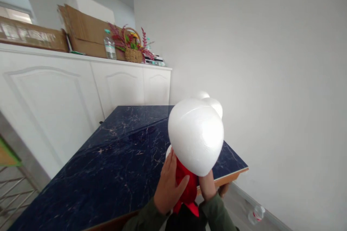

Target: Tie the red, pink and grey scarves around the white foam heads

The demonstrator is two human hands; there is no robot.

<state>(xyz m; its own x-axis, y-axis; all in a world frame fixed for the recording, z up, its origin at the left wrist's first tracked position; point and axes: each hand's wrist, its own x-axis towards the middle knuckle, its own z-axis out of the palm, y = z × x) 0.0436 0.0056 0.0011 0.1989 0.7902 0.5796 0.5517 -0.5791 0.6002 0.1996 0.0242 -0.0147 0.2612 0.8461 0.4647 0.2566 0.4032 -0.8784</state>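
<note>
A large, smooth white object (196, 135), like a foam mannequin head seen from above, is right in front of me at the table's edge. Red cloth (188, 186) lies below it, with pointed ends hanging down. My left hand (170, 182) rests against the left side of the cloth, fingers straight and thumb apart, fingertips touching the white object's lower edge. Under its right side is my right hand (207, 184), whose fingers are hidden behind it. Similar rounded white shapes (215, 106) show behind, partly covered.
The dark blue marble-patterned table (116, 155) spreads to the left. White cabinets (119, 83) hold cardboard boxes (84, 30), a water bottle (110, 46) and a flower basket (133, 55). A plain wall (265, 72) rises at right; a plastic bottle (256, 214) lies on the floor.
</note>
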